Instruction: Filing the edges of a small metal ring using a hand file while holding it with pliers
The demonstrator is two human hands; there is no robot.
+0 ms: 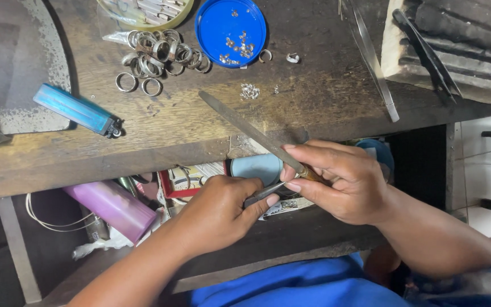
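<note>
My right hand (336, 179) grips the wooden handle end of a long flat metal file (245, 128), whose blade slants up and left over the wooden bench (171, 128). Just below the bench's front edge, my left hand (220, 213) pinches a small metal tool (265, 192) between thumb and forefinger, its tip meeting my right thumb. Whether a small piece sits at that tip is hidden by the fingers.
A pile of silver rings (157, 57) lies at the back, beside a blue lid (230, 25) holding small silver bits. A blue lighter (78, 110) rests at left, tweezers (373, 59) and a charred block (456, 45) at right. A purple cylinder (115, 207) lies in the drawer below.
</note>
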